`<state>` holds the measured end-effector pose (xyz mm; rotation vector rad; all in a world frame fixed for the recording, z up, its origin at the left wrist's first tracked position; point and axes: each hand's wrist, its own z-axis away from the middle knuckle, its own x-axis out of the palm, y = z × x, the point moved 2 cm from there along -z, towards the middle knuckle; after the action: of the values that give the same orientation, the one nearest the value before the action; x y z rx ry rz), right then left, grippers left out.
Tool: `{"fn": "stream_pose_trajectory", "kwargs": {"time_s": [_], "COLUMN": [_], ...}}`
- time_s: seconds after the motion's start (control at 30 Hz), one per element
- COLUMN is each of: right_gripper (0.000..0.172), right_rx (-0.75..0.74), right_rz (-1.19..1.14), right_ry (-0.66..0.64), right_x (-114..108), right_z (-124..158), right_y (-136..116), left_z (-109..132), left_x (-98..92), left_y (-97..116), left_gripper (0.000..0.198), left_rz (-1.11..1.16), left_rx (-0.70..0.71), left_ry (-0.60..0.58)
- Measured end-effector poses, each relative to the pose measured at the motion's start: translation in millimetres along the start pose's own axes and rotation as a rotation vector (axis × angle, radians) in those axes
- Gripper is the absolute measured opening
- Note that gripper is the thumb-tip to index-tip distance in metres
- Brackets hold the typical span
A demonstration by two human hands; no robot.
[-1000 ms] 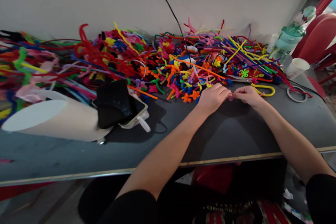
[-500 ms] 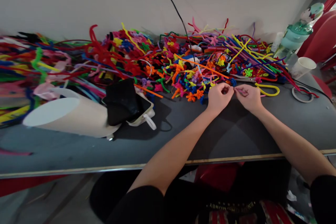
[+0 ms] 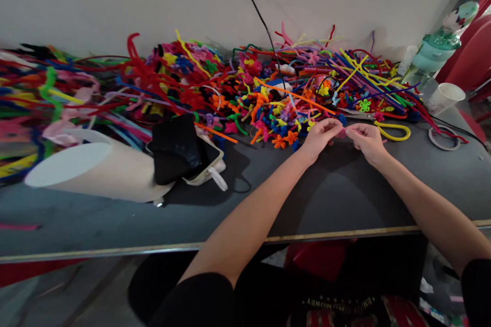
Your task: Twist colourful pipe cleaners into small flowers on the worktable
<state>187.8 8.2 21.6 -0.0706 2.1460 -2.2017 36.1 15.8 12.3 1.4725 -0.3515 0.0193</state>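
Note:
My left hand point(image 3: 321, 138) and my right hand point(image 3: 367, 141) meet over the dark tabletop, fingers pinched together. Between the fingertips shows a small pink pipe cleaner point(image 3: 342, 133), mostly covered by the fingers, so its shape is unclear. Just beyond my left hand lie orange pipe-cleaner flowers point(image 3: 280, 141) at the front of a colourful heap. A yellow pipe-cleaner loop point(image 3: 399, 135) rests to the right of my right hand.
A long pile of pipe cleaners point(image 3: 192, 82) runs along the wall. At left are a white cylindrical holder point(image 3: 111, 171) and a black phone point(image 3: 178, 150). To the right stand a paper cup point(image 3: 447, 98), a tape ring point(image 3: 441, 144) and a green bottle point(image 3: 435, 56).
Both hands have turned slightly and their fingers have shifted on the pink pipe cleaner. The view has moved a little; the things on the table stay put.

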Motion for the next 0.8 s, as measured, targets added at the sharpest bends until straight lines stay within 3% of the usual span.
{"fn": "stream_pose_trajectory", "kwargs": {"time_s": [0.33, 0.8], "right_gripper": [0.032, 0.035], "right_rx": [0.083, 0.08], "right_rz": [-0.06, -0.152], "right_ry": [-0.104, -0.213], "right_x": [-0.6, -7.1], "right_z": [-2.7, -2.2], "right_y": [-1.8, -2.3], "left_z": [2.4, 3.7], "left_x": [-0.9, -1.9], "left_y": [-7.4, -4.7], "left_gripper": [0.028, 0.04], "left_rz": [-0.241, -0.146], "left_rx": [0.28, 0.203], "left_ry": [0.043, -0.026]}}
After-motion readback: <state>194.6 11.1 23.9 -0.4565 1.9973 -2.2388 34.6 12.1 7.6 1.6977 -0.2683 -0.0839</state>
